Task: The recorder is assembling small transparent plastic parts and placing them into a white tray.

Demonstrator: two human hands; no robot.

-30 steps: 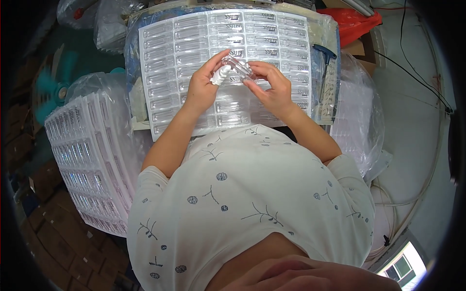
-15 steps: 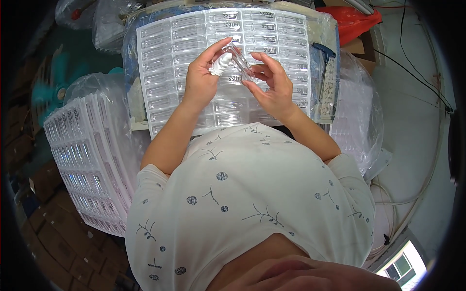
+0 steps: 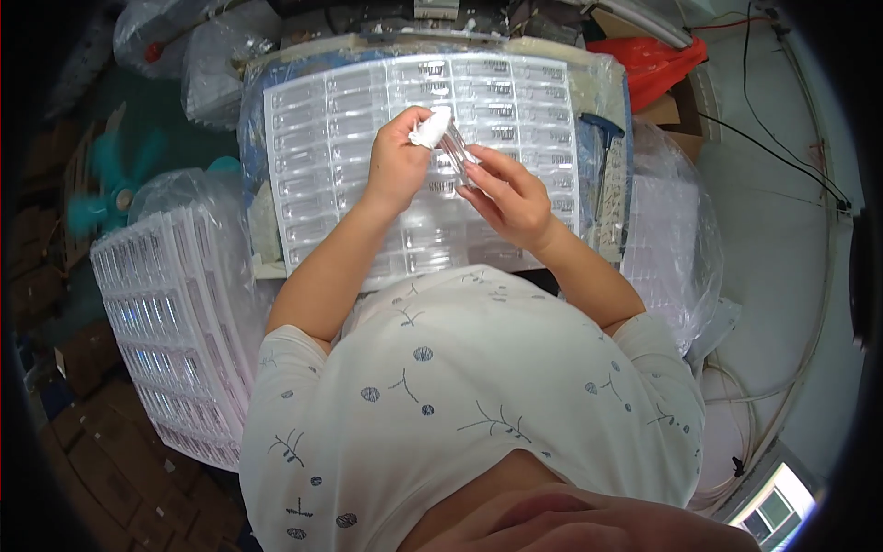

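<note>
My left hand (image 3: 397, 164) pinches a small white cloth pad (image 3: 430, 129) between thumb and fingers and presses it against the upper end of a small clear plastic piece (image 3: 457, 152). My right hand (image 3: 508, 195) grips that clear piece from below, fingers wrapped round its lower end. Both hands hover above a large clear plastic tray (image 3: 349, 138) divided into rows of long narrow compartments, which lies flat on the wrapped work surface in front of me.
A stack of similar compartment trays (image 3: 166, 322) in plastic film leans at my left. A bagged pile of clear material (image 3: 671, 239) sits at my right. A blue-handled tool (image 3: 602, 161) lies by the tray's right edge. Red bag (image 3: 648, 60) and cables (image 3: 782, 156) lie farther right.
Both hands lifted the clear piece a little farther from me, and it turned from lying crosswise to standing more upright. The left hand's white pad now sits on its top end.
</note>
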